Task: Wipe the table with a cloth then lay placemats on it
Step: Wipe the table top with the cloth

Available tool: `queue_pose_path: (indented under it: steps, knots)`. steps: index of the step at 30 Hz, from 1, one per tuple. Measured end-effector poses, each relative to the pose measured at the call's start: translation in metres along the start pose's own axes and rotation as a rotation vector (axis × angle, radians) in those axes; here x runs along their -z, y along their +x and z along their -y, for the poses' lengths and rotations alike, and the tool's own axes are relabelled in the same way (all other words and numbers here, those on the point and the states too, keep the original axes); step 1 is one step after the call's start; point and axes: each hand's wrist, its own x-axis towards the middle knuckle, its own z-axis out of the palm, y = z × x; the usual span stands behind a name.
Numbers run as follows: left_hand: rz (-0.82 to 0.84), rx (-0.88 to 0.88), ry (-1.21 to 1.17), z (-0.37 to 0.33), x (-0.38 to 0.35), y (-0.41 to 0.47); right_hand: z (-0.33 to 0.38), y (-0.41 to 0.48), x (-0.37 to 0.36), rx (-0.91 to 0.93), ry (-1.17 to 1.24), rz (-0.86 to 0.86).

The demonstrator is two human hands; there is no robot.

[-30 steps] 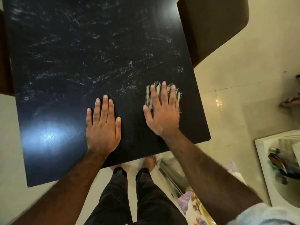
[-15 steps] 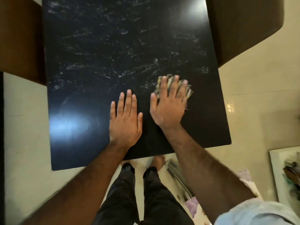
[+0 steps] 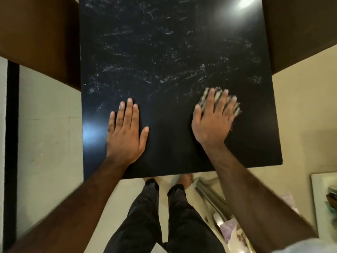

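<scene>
A square table [image 3: 173,52] fills the middle and top of the frame. Its top is black, smooth and glossy, with two soft patches of reflected light, one at the upper right and one at its left edge. Pale streaks and smears run across its upper half; the strip nearest the person looks plain and dark.

The right hand [image 3: 212,123] lies palm-down at centre right of the frame, fingers straight and slightly fanned, pressing the cloth [image 3: 236,106] flat against the tabletop rather than gripping it. The cloth is a small, crumpled piece with pale and dark stripes and a frayed, thready edge. It shows past the fingertips and along the hand's right side; the rest is hidden under the palm.

The left hand [image 3: 125,136] rests flat on bare tabletop at centre left, well apart from the cloth, fingers straight and close together, thumb out, holding nothing.

Rounded brown chair backs [image 3: 36,33] stand against the table at the upper left and upper right. Below the table's near edge are dark trousers [image 3: 145,216] and bare feet [image 3: 186,178] on a pale tiled floor [image 3: 49,125]. At the lower right lies a blurred purple-and-white patterned sheet [image 3: 231,232]; what it is cannot be told.
</scene>
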Motion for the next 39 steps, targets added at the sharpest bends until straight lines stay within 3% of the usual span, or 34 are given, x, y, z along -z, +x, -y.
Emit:
queue_pose_path:
  steps: [5,9,15,19,24,28,34,39]
  knots:
    - [-0.018,-0.01,-0.015,0.003,0.003,-0.002,0.088,-0.01,-0.008,0.222,-0.005,-0.022]
    - [0.064,-0.063,-0.016,0.011,0.01,-0.003,0.088,-0.052,-0.012,0.343,0.028,0.044]
    - [0.076,-0.008,-0.019,0.047,0.013,-0.01,0.04,-0.07,-0.006,0.19,-0.033,0.089]
    - [0.034,-0.027,-0.014,0.048,0.007,-0.008,0.079,-0.031,-0.002,0.114,-0.028,0.036]
    - [0.017,-0.045,-0.026,0.053,0.004,-0.01,0.16,-0.032,-0.015,0.329,-0.01,0.029]
    - [0.059,-0.087,-0.078,0.058,0.006,-0.011,0.155,-0.067,-0.019,0.465,0.007,0.126]
    - [0.039,-0.009,-0.049,0.08,-0.004,-0.037,0.115,-0.082,-0.015,0.274,-0.05,0.109]
    - [-0.016,-0.026,-0.073,0.081,-0.01,-0.038,0.171,-0.051,-0.021,0.204,-0.009,0.049]
